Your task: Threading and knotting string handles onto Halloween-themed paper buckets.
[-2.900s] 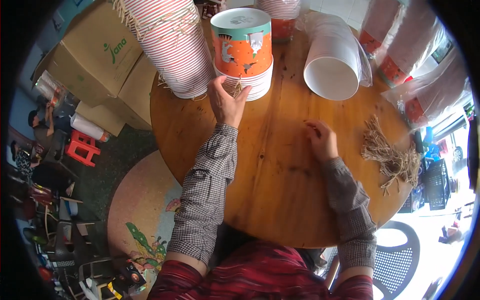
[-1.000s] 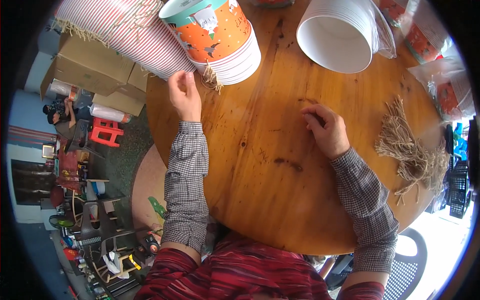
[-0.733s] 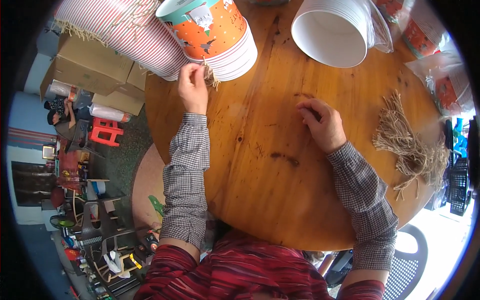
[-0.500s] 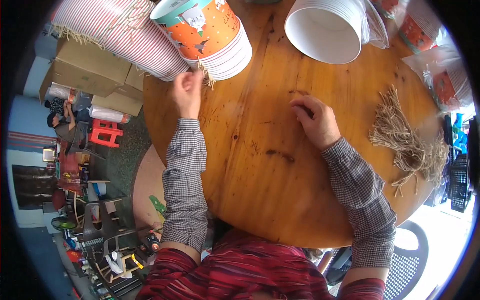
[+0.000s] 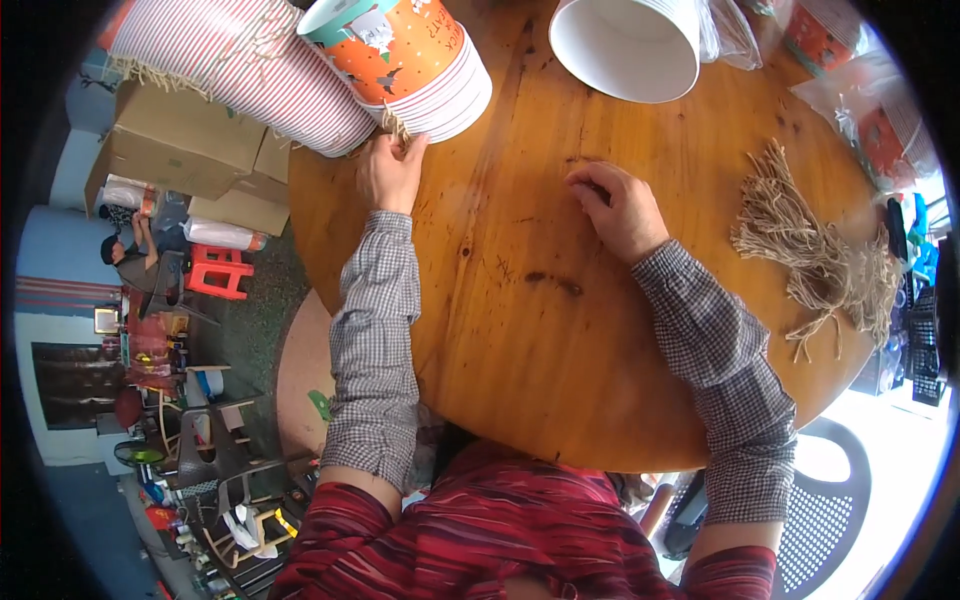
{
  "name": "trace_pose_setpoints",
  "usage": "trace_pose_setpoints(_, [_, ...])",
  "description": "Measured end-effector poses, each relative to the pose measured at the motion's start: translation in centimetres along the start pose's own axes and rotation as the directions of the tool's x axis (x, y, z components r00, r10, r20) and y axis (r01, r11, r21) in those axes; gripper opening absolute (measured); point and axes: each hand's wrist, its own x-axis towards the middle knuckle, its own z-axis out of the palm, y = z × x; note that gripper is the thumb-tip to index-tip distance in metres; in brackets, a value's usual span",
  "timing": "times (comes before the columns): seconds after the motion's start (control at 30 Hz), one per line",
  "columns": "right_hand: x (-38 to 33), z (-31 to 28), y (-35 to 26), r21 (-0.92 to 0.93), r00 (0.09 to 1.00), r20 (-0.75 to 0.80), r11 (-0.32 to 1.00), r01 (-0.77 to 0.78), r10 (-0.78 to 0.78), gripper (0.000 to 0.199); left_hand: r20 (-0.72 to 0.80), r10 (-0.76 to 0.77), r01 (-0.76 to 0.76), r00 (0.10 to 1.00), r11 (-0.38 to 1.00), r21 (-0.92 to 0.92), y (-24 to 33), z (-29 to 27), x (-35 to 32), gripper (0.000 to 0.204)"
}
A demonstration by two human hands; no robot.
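Top left, a nested stack of orange paper buckets [image 5: 415,60] with teal rims lies tilted on the round wooden table [image 5: 500,350]. Short beige cord ends [image 5: 393,122] hang from it. My left hand [image 5: 390,178] is at the stack's lower end, thumb and fingers apart beside the cords; whether it touches them I cannot tell. A longer stack of red-striped paper buckets [image 5: 240,75], strung with cords, lies left of it. Out over the table's middle, my right hand [image 5: 622,210] has its fingers curled in and thumb near the index finger, with nothing visible in them.
White paper buckets [image 5: 625,50] lie at the far side, mouth toward me. A bundle of beige cords [image 5: 800,240] rests at the right, near bagged orange buckets [image 5: 885,140]. Beyond the left edge are cardboard boxes [image 5: 185,145], a red stool [image 5: 218,272] and a seated person [image 5: 130,265].
My left hand has turned, its thumb now spread by the stack's lower end. My right hand stays curled over the table. The whole view has shifted slightly.
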Motion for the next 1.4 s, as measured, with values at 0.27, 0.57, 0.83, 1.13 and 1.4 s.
trace_pose_setpoints(0.27, [-0.3,-0.1,0.0,-0.001,1.0,-0.005,1.0,-0.023,0.023,0.014,-0.196,0.114,-0.131,0.974,0.988,-0.076,-3.5,0.1,-1.0,0.012])
trace_pose_setpoints(0.57, [0.0,0.2,-0.3,0.008,1.0,-0.001,1.0,-0.019,0.019,0.015,-0.038,-0.085,0.08,0.996,0.991,-0.111,-2.7,0.0,-0.8,0.036])
trace_pose_setpoints(0.83, [0.0,0.0,0.1,0.059,0.997,-0.006,0.995,-0.079,0.08,0.015,-0.282,0.005,-0.114,0.959,0.922,-0.371,-3.8,-0.2,-0.9,0.015])
trace_pose_setpoints(1.13, [-0.4,0.0,-0.1,0.128,0.974,-0.119,0.975,-0.179,0.195,0.014,0.02,0.131,-0.129,0.991,0.99,-0.062,-4.5,0.5,-0.3,0.026])
trace_pose_setpoints(1.4, [-1.5,-0.6,-0.1,0.136,0.952,-0.165,0.962,-0.236,0.257,0.014,-0.309,-0.015,-0.174,0.951,0.799,-0.576,-1.5,-0.9,-0.3,0.036])
